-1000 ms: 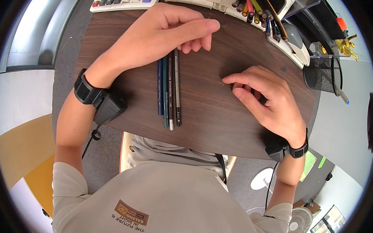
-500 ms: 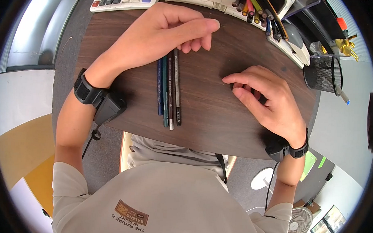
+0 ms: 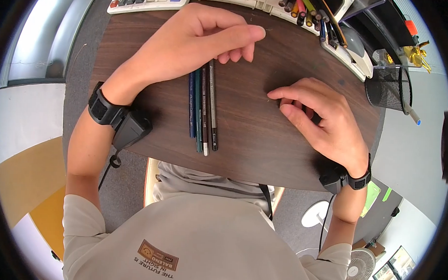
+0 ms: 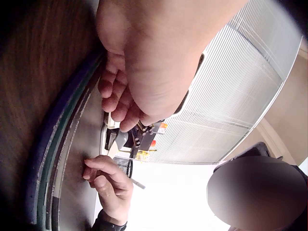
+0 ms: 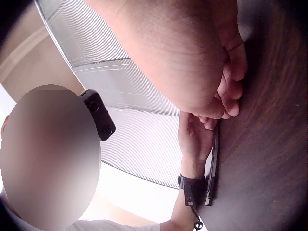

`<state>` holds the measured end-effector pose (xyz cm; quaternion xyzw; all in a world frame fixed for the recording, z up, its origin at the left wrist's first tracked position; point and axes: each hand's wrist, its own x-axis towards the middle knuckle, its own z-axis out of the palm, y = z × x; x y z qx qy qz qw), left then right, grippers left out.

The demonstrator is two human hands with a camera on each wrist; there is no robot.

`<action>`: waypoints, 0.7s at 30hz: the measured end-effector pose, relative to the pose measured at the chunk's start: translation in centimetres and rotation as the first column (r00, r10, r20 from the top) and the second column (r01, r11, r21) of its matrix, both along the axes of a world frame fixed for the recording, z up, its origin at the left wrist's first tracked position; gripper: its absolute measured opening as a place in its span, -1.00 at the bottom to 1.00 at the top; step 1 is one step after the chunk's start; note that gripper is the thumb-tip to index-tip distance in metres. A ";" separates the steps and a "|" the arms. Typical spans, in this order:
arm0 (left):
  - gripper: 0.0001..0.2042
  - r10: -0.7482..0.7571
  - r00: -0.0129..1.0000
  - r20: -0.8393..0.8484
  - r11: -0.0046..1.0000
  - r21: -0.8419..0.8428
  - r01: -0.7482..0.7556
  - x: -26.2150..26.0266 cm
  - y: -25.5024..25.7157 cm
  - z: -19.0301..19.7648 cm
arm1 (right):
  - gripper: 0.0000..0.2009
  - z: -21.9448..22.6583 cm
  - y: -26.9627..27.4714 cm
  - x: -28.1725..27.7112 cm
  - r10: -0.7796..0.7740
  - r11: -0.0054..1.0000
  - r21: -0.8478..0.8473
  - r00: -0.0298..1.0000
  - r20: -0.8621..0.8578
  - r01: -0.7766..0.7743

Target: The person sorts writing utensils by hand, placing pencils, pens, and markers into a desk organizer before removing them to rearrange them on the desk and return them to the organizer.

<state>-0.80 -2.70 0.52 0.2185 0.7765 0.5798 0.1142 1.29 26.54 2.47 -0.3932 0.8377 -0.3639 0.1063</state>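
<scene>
Several pencils lie side by side on the dark wooden table: a blue one (image 3: 192,107), a teal one (image 3: 198,114), a dark brown one with a pale end (image 3: 205,109) and a grey-black one (image 3: 213,105). The left hand (image 3: 198,43) is over their far ends, its fingers loosely bent and holding nothing; whether it touches them cannot be told. To the right, the right hand (image 3: 323,116) rests at the table with loosely curled, empty fingers. In the left wrist view the pencils (image 4: 57,144) run beside the left hand (image 4: 149,62).
A white calculator or keyboard (image 3: 150,0) stands at the back left. More pencils (image 3: 310,14) are in a holder at the back right, near a grey and white device (image 3: 354,46). A black mesh cup (image 3: 387,89) with a pen stands at the right edge.
</scene>
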 end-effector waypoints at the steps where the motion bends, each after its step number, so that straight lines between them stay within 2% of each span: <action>1: -0.58 -0.003 1.000 0.004 1.000 -0.002 0.003 0.0 -0.1 0.1 | -0.79 0.0 0.0 0.0 0.002 1.000 -0.003 1.000 -0.006 -0.002; 21: -0.58 -0.002 1.000 -0.003 1.000 0.006 0.002 0.0 0.0 0.0 | -0.80 -0.1 0.0 0.0 0.000 1.000 0.006 1.000 -0.008 0.000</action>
